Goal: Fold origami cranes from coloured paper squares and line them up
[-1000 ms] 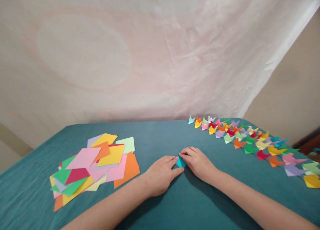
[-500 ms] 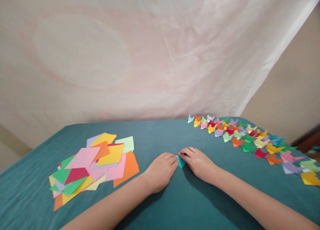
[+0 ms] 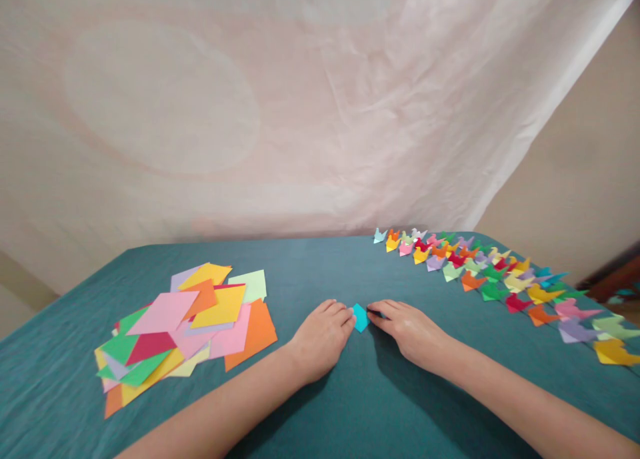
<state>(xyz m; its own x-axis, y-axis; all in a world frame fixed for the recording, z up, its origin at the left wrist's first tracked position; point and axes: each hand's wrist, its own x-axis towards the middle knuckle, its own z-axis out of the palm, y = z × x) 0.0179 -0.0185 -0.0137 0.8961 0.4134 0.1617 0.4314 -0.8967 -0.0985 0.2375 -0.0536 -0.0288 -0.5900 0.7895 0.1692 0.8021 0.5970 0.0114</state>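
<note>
Paper (image 3: 361, 318), blue and part-folded, sat between your left hand (image 3: 323, 339) and right hand (image 3: 407, 330); I couldn't tell if fingers pinched it. Finished paper birds (image 3: 494, 291) stood right of your fingers, unfolded sheets (image 3: 193, 340) left.

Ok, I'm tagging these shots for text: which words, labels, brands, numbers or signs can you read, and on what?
None can be read.
The blue paper between the left hand and right hand shows no lettering, nor do the loose sheets.
The pale backdrop shows only a faint ring-like outline.
The farthest folded birds are too small to check.
</note>
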